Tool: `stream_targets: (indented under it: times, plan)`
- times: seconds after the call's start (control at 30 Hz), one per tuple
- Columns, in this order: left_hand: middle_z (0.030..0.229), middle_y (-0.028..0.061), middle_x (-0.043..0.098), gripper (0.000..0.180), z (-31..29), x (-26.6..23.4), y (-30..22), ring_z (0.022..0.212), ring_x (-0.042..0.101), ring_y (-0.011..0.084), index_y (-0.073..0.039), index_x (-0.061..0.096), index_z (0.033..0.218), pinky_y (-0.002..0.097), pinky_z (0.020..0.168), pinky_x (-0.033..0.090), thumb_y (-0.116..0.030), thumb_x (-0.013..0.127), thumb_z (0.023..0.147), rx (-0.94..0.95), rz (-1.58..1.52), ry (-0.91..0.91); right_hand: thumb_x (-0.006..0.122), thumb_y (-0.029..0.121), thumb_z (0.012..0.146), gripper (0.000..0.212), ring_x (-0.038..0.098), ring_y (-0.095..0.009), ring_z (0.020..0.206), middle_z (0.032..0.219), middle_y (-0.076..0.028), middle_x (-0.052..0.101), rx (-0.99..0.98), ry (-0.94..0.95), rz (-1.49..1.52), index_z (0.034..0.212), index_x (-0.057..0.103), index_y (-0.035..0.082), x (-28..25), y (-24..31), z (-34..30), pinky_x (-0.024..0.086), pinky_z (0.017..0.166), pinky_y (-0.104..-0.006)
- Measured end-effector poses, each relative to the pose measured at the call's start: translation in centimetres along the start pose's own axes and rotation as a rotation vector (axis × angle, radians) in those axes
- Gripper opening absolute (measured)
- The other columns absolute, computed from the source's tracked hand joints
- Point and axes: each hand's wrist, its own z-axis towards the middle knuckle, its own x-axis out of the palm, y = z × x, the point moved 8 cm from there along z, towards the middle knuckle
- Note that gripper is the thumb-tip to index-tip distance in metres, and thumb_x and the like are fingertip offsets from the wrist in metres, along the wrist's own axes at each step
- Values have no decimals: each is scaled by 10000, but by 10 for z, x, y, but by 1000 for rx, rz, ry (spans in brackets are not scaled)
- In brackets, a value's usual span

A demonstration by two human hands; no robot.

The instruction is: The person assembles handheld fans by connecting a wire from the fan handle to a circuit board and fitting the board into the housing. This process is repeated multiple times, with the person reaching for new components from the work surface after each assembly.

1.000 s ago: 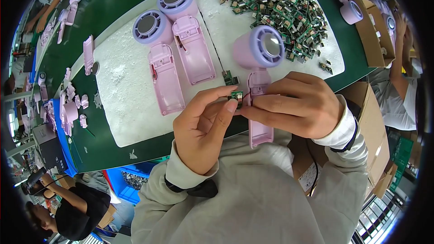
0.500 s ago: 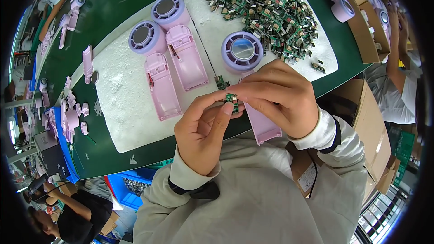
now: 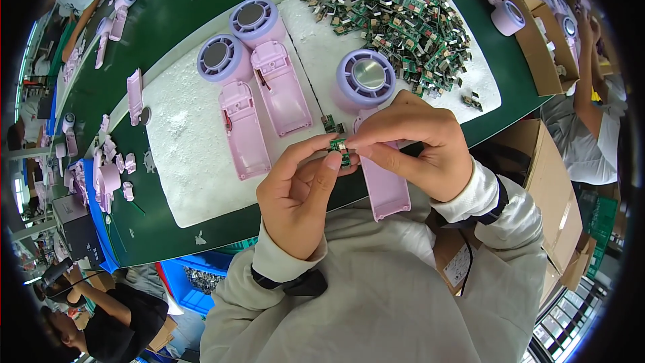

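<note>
My left hand (image 3: 295,196) holds a small green circuit board (image 3: 340,145) between thumb and fingers. Close by, my right hand (image 3: 430,148) has thumb and index finger pinched together at the board's upper right edge; whatever lies between those fingertips is hidden. Under the right hand is a pink handheld fan body (image 3: 388,191), its round purple head (image 3: 366,79) farther back and its handle toward me. Another loose circuit board (image 3: 329,124) lies just beyond my left fingertips. Two more fan bodies with open handle shells (image 3: 281,94) rest side by side on the left.
A large heap of circuit boards (image 3: 420,30) covers the back right of the white foam sheet (image 3: 181,154), on a green table (image 3: 181,7). Pink parts lie along the left. A cardboard box (image 3: 547,54) stands at right, a blue bin (image 3: 191,286) below the front edge. Other people are nearby.
The right fingertips have shifted slightly on the board's edge, and the fan handle beneath has swung a little to the left. The whole view has shifted slightly.
</note>
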Motion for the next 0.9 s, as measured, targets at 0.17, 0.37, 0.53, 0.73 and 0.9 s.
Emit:
stream_targets:
  times: [0.17, 0.37, 0.53, 0.73, 0.9]
  plan:
    - [1149, 133, 690, 279, -2, 3, 2, 1074, 698, 220, 40, 597, 1283, 358, 953, 583, 17, 599, 1004, 66, 109, -13, 797, 6, 808, 228, 574, -110, 705, 910, -13, 764, 95, -58, -202, 1029, 779, 60, -5, 12, -1, 455, 647, -264]
    - [1149, 161, 663, 252, -4, 4, -17, 1026, 707, 231, 35, 666, 1209, 320, 881, 579, 57, 642, 960, 247, 492, 4, 814, -20, 783, 265, 554, -82, 671, 886, -5, 759, 110, -42, -171, 1036, 767, 44, -8, 12, 1, 423, 553, -230]
    - [1129, 180, 648, 294, -12, 14, -33, 964, 713, 244, 39, 694, 1190, 302, 823, 578, 111, 670, 905, 510, 782, 23, 804, -49, 787, 310, 526, -43, 653, 886, -5, 763, 169, -67, -75, 1083, 741, 22, -7, 10, -5, 404, 546, -209]
    - [1110, 170, 659, 382, -18, 23, -34, 941, 717, 242, 41, 687, 1228, 294, 775, 591, 153, 688, 863, 642, 838, -92, 784, -75, 808, 313, 506, -1, 675, 922, -25, 770, 444, -215, 130, 1106, 710, -12, -1, 1, -19, 377, 568, -176]
    - [1135, 177, 649, 400, -14, 28, -30, 935, 720, 262, 45, 685, 1238, 297, 751, 597, 149, 700, 852, 714, 927, -156, 780, -80, 813, 312, 494, 7, 677, 935, -42, 774, 440, -256, 168, 1108, 697, -25, 1, -3, -18, 375, 594, -168]
